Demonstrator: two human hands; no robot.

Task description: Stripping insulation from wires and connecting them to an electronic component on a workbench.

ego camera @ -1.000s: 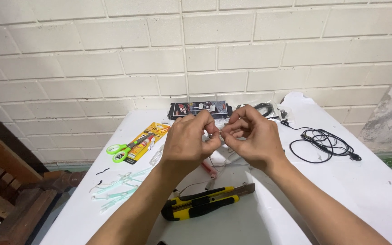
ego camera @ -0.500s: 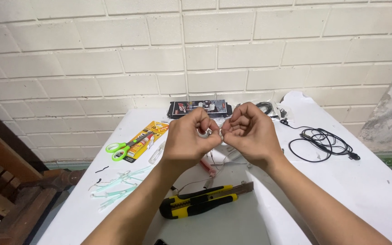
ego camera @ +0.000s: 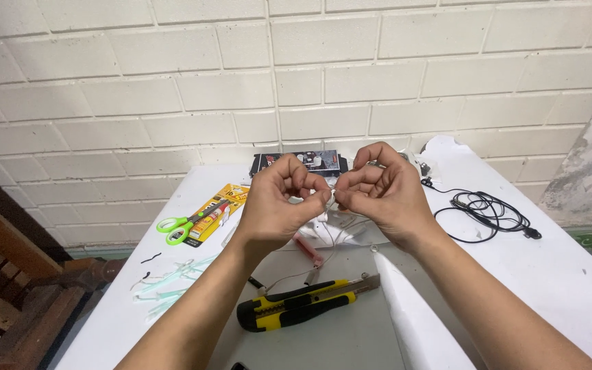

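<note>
Left hand: the left hand (ego camera: 279, 205) is hovering at centre frame above the white table (ego camera: 556, 274), fingers curled inward and thumb and forefinger pinching a thin pale wire (ego camera: 329, 236).
Right hand: the right hand (ego camera: 381, 195) is meeting it fingertip to fingertip just right of centre, fingers bent and pinching the same wire where the two hands are touching.
Wire: it is trailing down from the pinch toward the table at lower centre, passing near a small red piece (ego camera: 307, 248); what it ends in is too small to tell.
Lower centre: a yellow-and-black utility knife (ego camera: 303, 305) is lying flat below the hands, blade end pointing right.
Left of frame: green-handled scissors (ego camera: 178, 227) are resting beside a yellow glue package (ego camera: 217, 209), with pale green strips (ego camera: 169, 284) scattered nearer the table's left edge.
Right of frame: a coiled black cable (ego camera: 484, 212) is lying well apart from the hands.
Upper centre: a dark circuit board (ego camera: 296, 163) is sitting at the table's far edge against the brick wall (ego camera: 173, 82).
</note>
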